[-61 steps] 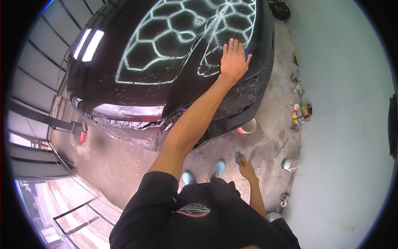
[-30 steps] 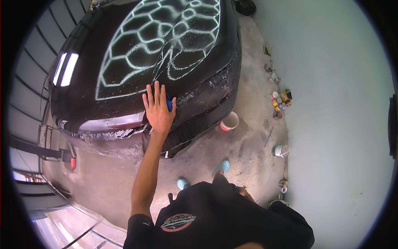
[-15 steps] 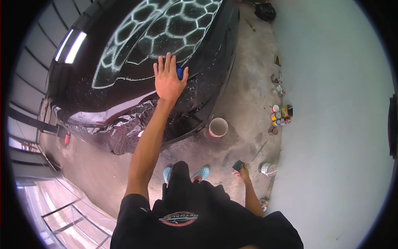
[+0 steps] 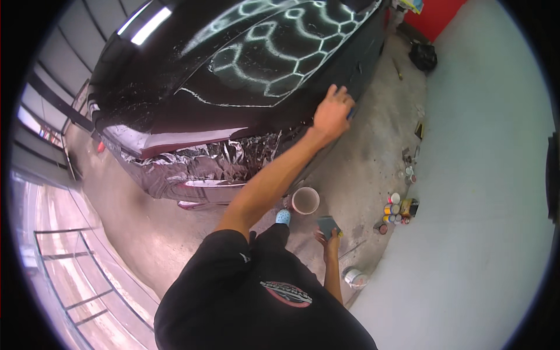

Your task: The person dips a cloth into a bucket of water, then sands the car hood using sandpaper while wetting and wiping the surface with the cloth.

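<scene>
Bucket (image 4: 305,201) on floor (image 4: 361,151) between car (image 4: 169,73) and wall (image 4: 484,146)

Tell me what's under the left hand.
A blue thing peeks out at the right of the left hand; the rest of it, and the patch of car directly behind, are covered.

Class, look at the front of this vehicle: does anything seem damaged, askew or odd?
Yes. The shiny plastic sheeting across the front of the dark car looks bunched and ragged, unlike the smooth, glossy hood above it. Whether anything underneath is damaged can't be seen.
</scene>
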Motion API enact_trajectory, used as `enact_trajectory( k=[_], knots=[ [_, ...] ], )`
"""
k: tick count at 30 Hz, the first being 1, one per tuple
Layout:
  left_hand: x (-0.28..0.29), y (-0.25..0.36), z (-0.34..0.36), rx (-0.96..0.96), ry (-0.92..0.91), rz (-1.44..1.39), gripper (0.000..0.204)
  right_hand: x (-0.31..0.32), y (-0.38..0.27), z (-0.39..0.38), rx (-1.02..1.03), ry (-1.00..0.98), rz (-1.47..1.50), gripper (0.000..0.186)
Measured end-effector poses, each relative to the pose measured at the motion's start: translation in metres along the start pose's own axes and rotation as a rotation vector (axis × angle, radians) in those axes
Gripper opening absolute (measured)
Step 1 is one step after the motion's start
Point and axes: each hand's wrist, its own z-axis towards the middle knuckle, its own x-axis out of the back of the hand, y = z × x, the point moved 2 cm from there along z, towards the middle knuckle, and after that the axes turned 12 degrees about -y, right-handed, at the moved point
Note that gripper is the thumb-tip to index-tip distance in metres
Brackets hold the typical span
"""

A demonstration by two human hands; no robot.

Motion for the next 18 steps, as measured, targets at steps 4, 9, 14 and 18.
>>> enact_trajectory(
  k=[4, 9, 14, 18],
  knots=[
    [-0.085, 0.087, -0.044, 0.305, -0.453, -0.889, 0.029, 0.029, -0.061, 0.0, 0.019, -0.03, 0.365, 0.057],
    [-0.193, 0.137, -0.133, -0.028, -0.469, -0.883, 0.026, 0.059, -0.146, 0.057, -0.016, -0.256, 0.993, 0.053],
    [-0.217, 0.128, -0.118, 0.057, -0.599, -0.624, 0.031, 0.109, -0.154, 0.083, -0.112, -0.082, 0.833, 0.034],
    [-0.25, 0.066, -0.119, 0.331, -0.379, -0.629, 0.056, 0.114, -0.166, 0.127, -0.482, -0.61, 0.582, 0.035]
  ],
)
